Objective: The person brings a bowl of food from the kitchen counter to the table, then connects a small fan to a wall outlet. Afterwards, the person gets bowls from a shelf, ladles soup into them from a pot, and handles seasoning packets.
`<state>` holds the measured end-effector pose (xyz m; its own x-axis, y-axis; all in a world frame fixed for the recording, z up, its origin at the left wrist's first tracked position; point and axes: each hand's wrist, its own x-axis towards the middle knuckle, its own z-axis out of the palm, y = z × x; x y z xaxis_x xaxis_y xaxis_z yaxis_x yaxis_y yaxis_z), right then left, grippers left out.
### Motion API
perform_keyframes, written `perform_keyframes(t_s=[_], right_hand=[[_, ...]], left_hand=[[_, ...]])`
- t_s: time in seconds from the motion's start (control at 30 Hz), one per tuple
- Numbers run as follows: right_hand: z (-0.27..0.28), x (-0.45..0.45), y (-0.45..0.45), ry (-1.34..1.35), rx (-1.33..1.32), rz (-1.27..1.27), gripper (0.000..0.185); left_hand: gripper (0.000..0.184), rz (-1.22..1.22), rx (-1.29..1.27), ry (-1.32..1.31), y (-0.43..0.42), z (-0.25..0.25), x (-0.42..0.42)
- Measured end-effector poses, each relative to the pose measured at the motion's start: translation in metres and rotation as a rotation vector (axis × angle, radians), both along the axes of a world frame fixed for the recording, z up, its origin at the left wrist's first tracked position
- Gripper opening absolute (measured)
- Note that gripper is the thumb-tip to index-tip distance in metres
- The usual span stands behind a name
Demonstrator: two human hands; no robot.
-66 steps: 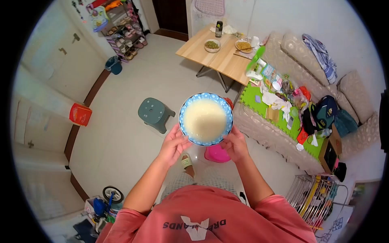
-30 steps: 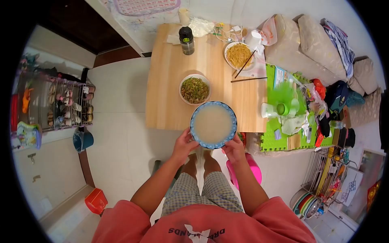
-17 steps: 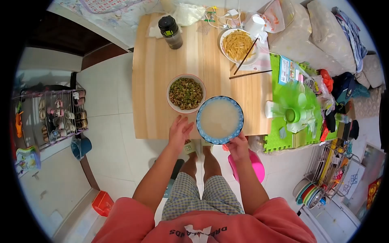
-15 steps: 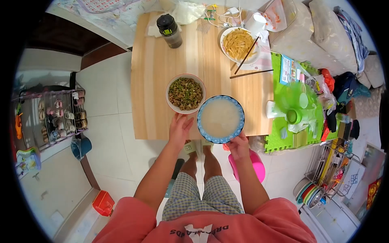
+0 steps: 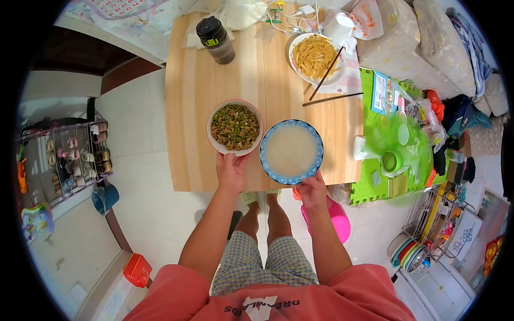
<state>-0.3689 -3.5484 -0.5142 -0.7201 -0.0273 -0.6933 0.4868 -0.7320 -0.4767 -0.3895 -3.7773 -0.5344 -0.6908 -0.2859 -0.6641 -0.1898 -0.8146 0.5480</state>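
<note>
My right hand (image 5: 312, 188) grips the near right rim of a blue-patterned bowl (image 5: 291, 152) of pale, cloudy liquid, at the near edge of the wooden table (image 5: 246, 64). My left hand (image 5: 231, 167) holds the near rim of a white bowl with a red edge, filled with chopped green and brown food (image 5: 234, 127). The two bowls are side by side, almost touching. Behind them on the right is a plate of yellow shredded food (image 5: 314, 59), with one dark chopstick (image 5: 326, 73) leaning across its edge and another (image 5: 332, 100) on the table.
A dark-lidded bottle (image 5: 215, 40) stands at the table's back left. A white cup (image 5: 339, 27) is at the back right. Right of the table, a green fan (image 5: 393, 159) stands on a cluttered green mat (image 5: 361, 182). Below are a pink stool (image 5: 333, 220) and my legs.
My left hand has let go of the blue-patterned bowl, moved left and taken hold of the food bowl, which has shifted slightly left. The table has come nearer.
</note>
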Motion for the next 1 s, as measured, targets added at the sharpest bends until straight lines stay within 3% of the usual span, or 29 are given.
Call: perform_keyframes(t_s=[0.63,0.93,1.0], right_hand=[[-0.053,-0.032,-0.022,0.009,-0.058,-0.081,0.044],[-0.052,-0.039,-0.027,0.039,-0.074,-0.095,0.046],[-0.046,-0.041,-0.029,0.044,-0.057,-0.084,0.046]], left_hand=[[0.047,-0.027,-0.109,-0.027,-0.031,0.001,0.003],[0.05,0.004,-0.051,-0.036,-0.028,0.0,0.007],[0.043,-0.012,-0.044,-0.055,-0.027,0.0,0.009]])
